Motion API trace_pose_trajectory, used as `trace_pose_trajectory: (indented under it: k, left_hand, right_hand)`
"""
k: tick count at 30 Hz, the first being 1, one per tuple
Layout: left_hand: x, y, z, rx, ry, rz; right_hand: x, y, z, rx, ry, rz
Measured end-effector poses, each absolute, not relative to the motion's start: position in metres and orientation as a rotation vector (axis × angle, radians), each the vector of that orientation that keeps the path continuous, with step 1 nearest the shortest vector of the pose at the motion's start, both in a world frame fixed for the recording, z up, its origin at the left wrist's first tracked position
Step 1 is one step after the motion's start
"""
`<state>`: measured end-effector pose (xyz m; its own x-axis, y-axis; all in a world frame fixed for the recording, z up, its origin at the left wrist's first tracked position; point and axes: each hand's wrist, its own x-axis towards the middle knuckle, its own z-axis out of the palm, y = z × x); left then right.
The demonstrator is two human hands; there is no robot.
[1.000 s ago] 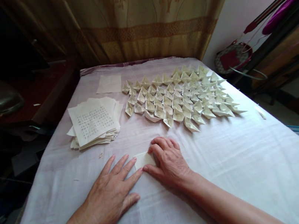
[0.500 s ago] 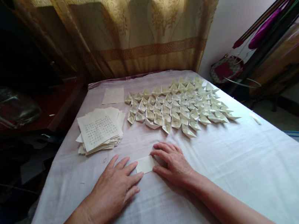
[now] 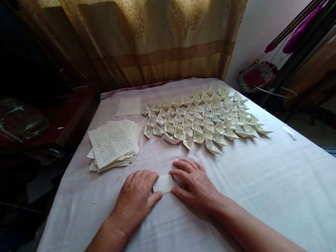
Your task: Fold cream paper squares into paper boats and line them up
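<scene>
A small folded piece of white paper (image 3: 163,184) lies flat on the white cloth between my two hands. My left hand (image 3: 137,193) grips its left end, thumb at the near corner and curled fingers at the far one. At the right end, my right hand (image 3: 192,184) holds the paper the same way, with thumb and index finger at its corners. Beyond the left hand sits a stack of paper sheets (image 3: 114,144), the top one covered with written characters. Many folded paper boats (image 3: 197,123) stand in rows beyond the right hand.
A single blank sheet (image 3: 128,106) lies behind the stack. The table's white cloth (image 3: 260,196) carries a few paper scraps. A patterned curtain (image 3: 156,30) hangs at the far edge. To the left, a glass jar (image 3: 17,119) lies on a dark red cabinet.
My left hand's spread fingers have drawn together and closed on the paper's left end. My right hand stays in place. The view has shifted slightly.
</scene>
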<state>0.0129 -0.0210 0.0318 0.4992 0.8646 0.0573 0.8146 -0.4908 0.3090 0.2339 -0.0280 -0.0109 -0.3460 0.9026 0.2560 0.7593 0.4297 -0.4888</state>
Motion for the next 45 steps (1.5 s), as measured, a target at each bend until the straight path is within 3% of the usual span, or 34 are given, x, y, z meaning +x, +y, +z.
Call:
trace_pose_trajectory:
  k: [21, 37, 45]
  left_hand:
    - [0.016, -0.020, 0.007, 2.767, 1.148, 0.859]
    - [0.010, -0.012, 0.000, 2.774, 1.134, 0.604]
    - [0.007, -0.013, -0.001, 2.750, 1.130, 0.563]
  right_hand:
    - [0.235, -0.028, -0.016, -1.119, -2.216, 0.181]
    - [0.233, -0.028, -0.007, -1.193, -2.195, 0.105]
    - [0.227, -0.026, -0.002, -1.064, -2.344, 0.304]
